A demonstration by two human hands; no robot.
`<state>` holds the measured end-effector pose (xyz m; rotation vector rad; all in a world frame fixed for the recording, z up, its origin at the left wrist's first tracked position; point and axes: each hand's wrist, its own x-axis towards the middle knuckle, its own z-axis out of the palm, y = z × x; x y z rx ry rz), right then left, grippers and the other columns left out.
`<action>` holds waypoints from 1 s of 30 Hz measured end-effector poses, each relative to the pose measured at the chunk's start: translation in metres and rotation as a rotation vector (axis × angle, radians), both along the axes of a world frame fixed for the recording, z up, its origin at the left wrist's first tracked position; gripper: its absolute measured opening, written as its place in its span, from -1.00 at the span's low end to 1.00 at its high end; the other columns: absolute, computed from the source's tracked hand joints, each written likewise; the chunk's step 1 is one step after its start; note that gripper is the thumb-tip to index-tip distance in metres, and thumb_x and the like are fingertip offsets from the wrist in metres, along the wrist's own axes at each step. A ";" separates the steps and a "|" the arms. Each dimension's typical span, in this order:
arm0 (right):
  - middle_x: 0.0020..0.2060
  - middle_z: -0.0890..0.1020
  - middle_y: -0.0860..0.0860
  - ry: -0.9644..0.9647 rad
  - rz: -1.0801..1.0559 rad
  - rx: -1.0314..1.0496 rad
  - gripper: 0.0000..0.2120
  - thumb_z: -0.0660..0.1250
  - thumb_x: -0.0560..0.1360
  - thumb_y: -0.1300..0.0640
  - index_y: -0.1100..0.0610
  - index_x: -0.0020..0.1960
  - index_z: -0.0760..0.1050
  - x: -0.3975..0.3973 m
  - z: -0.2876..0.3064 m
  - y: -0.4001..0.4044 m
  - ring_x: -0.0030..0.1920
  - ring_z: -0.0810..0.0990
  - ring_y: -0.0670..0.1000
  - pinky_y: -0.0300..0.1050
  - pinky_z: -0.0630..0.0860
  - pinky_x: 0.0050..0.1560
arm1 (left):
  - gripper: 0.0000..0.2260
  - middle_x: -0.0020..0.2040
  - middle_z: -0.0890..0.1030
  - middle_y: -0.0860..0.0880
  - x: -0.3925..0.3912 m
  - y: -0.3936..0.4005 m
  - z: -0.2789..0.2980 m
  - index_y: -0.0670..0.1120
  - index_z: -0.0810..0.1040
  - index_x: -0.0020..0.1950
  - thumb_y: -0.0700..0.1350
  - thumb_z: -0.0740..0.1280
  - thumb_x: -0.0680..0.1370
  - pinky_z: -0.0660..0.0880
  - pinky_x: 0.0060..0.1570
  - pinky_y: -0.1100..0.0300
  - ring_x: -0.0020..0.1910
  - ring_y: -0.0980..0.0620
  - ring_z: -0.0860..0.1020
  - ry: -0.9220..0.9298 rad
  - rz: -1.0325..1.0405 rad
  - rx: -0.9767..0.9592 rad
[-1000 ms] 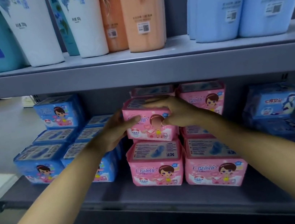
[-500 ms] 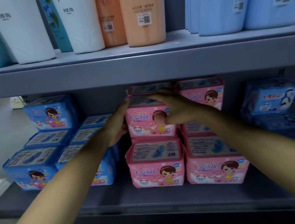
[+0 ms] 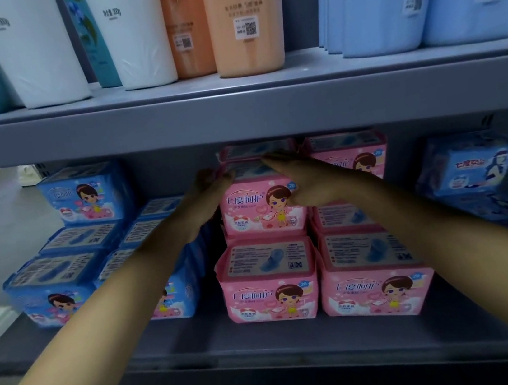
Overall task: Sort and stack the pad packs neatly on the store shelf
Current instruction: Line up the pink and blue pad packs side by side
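A pink pad pack (image 3: 258,211) sits on top of another pink pack (image 3: 270,291) in the middle of the grey shelf (image 3: 300,342). My left hand (image 3: 204,199) presses flat against its left side, fingertips at the top edge. My right hand (image 3: 313,180) grips its top right corner, fingers laid over the top and thumb on the front. A second pink stack (image 3: 376,286) stands just to the right, its top pack (image 3: 355,155) partly behind my right hand. One more pink pack (image 3: 256,149) shows behind.
Light blue pad packs (image 3: 51,295) lie in loose stacks on the left, one (image 3: 83,196) on top. Darker blue packs (image 3: 468,168) sit at the right. The upper shelf board (image 3: 235,113) hangs low over the stacks and carries tall refill bags (image 3: 241,21).
Both hands have slid the upper pink pack back onto the lower one. My right hand has shifted off the pack's front toward its top right corner, uncovering the picture.
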<state>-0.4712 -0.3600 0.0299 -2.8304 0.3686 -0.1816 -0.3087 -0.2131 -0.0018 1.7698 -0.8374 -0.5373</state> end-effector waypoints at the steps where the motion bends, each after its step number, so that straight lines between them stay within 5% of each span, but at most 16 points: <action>1: 0.55 -0.11 -0.03 0.004 -0.005 0.002 -0.15 0.36 0.49 0.22 0.09 0.56 -0.15 0.001 0.001 0.001 0.53 -0.14 -0.03 -0.29 -0.12 0.38 | -0.55 0.21 0.53 0.01 0.001 0.001 0.004 -0.01 0.31 0.37 0.17 0.26 0.56 0.44 0.17 0.09 0.15 -0.02 0.51 -0.154 0.046 0.011; 5: 0.55 -0.13 0.05 0.032 -0.025 -0.025 -0.09 0.38 0.47 0.00 0.17 0.55 -0.16 0.003 0.003 0.006 0.54 -0.16 0.02 -0.12 -0.08 0.50 | -0.57 0.38 0.44 -0.10 -0.007 -0.006 0.025 -0.05 0.34 0.46 -0.04 0.18 0.58 0.38 0.16 0.22 0.24 -0.11 0.48 -0.686 -0.002 0.111; 8: 0.53 0.05 0.09 -0.007 -0.022 -0.096 -0.07 0.46 0.40 0.00 0.21 0.54 -0.04 0.004 0.003 0.012 0.53 0.00 0.08 -0.05 0.07 0.50 | -0.67 0.35 0.43 -0.22 -0.022 -0.024 0.032 -0.20 0.41 0.37 -0.15 0.11 0.64 0.30 0.17 0.20 0.30 -0.15 0.42 -0.857 -0.087 0.185; 12: 0.42 0.26 0.08 -0.053 -0.002 -0.141 -0.13 0.52 0.34 0.04 0.21 0.49 0.15 0.002 0.003 0.014 0.43 0.21 0.09 -0.04 0.25 0.40 | -0.63 0.40 0.39 -0.21 -0.028 -0.038 0.035 -0.19 0.40 0.40 -0.06 0.09 0.66 0.25 0.35 0.05 0.38 -0.15 0.34 -0.777 -0.050 0.322; 16: 0.37 0.31 0.10 0.004 -0.003 -0.158 -0.24 0.54 0.33 0.07 0.21 0.43 0.30 0.010 0.006 0.014 0.38 0.28 0.10 -0.07 0.28 0.37 | -0.68 0.23 0.52 -0.24 -0.028 -0.047 0.041 -0.23 0.47 0.30 -0.13 0.07 0.66 0.35 0.02 0.20 0.16 -0.15 0.50 -0.727 -0.097 0.424; 19: 0.33 0.40 0.13 0.065 -0.053 -0.076 -0.31 0.55 0.31 0.14 0.28 0.35 0.38 0.018 0.007 0.012 0.29 0.41 0.10 -0.06 0.39 0.31 | -0.55 0.39 0.39 -0.23 -0.026 -0.052 0.042 -0.07 0.42 0.35 0.10 0.04 0.56 0.27 0.35 -0.14 0.34 -0.28 0.35 -0.840 -0.070 0.542; 22: 0.35 0.38 0.10 0.047 -0.066 0.020 -0.24 0.56 0.29 0.18 0.25 0.40 0.31 0.020 0.006 0.010 0.31 0.40 0.11 -0.11 0.37 0.32 | -0.58 0.06 0.54 -0.21 -0.024 -0.053 0.039 -0.04 0.45 -0.05 0.20 0.00 0.37 0.46 0.00 0.03 0.10 -0.26 0.52 -0.792 -0.038 0.465; 24: 0.39 0.32 0.06 0.012 -0.054 0.021 -0.16 0.58 0.27 0.16 0.22 0.44 0.26 0.020 0.005 0.009 0.35 0.34 0.09 -0.16 0.32 0.33 | -0.67 -0.13 0.50 -0.12 -0.022 -0.054 0.039 0.00 0.38 -0.18 0.21 0.01 0.36 0.33 -0.23 0.14 -0.09 -0.16 0.54 -0.779 -0.008 0.426; 27: 0.37 0.32 0.07 -0.021 -0.051 0.012 -0.15 0.58 0.25 0.15 0.20 0.43 0.27 0.019 0.003 0.009 0.36 0.32 0.09 -0.09 0.32 0.37 | -0.65 -0.06 0.52 -0.15 -0.021 -0.057 0.037 0.00 0.40 -0.15 0.21 0.00 0.37 0.35 -0.21 0.15 -0.09 -0.13 0.52 -0.807 0.005 0.425; 30: 0.34 0.32 0.08 -0.021 -0.060 -0.011 -0.15 0.59 0.24 0.15 0.21 0.43 0.27 0.020 0.003 0.009 0.36 0.28 0.09 -0.11 0.29 0.36 | -0.51 0.17 0.51 -0.18 -0.019 -0.057 0.034 -0.01 0.44 0.13 0.22 -0.02 0.40 0.47 0.09 0.00 0.11 -0.21 0.50 -0.800 0.033 0.451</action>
